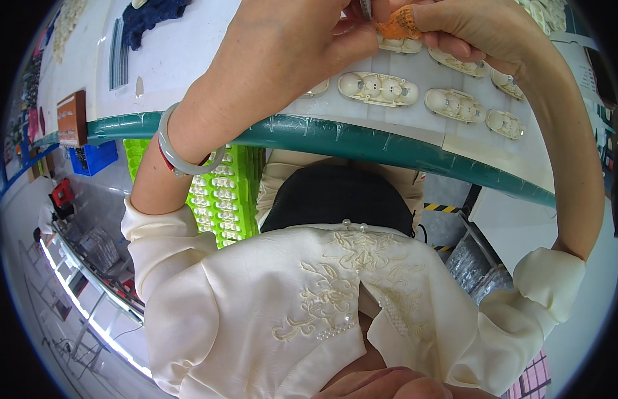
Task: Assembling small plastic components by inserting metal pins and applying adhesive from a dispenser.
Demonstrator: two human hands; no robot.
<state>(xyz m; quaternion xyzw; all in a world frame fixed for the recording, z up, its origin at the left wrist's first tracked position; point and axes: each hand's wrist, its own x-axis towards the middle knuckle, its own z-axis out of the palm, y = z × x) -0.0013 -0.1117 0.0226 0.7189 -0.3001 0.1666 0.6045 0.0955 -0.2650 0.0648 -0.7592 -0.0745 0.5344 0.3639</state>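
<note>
1. Fiddly finger work seems in hand; the next move likely calls for steady fingers.
2. The left hand (295, 46) curls by a grey metal bit (367, 9); its grip is hidden.
3. The right hand (478, 30) touches an orange piece (398, 24), pinched or worn, can't tell.
4. A cream shell (402, 46) sits on the surface (189, 50), near both hands.

Our forearms (222, 100) cross the green table edge (362, 143); beyond it, left hand (302, 43) and right hand (478, 26) sit close, right fingers curled.
</note>
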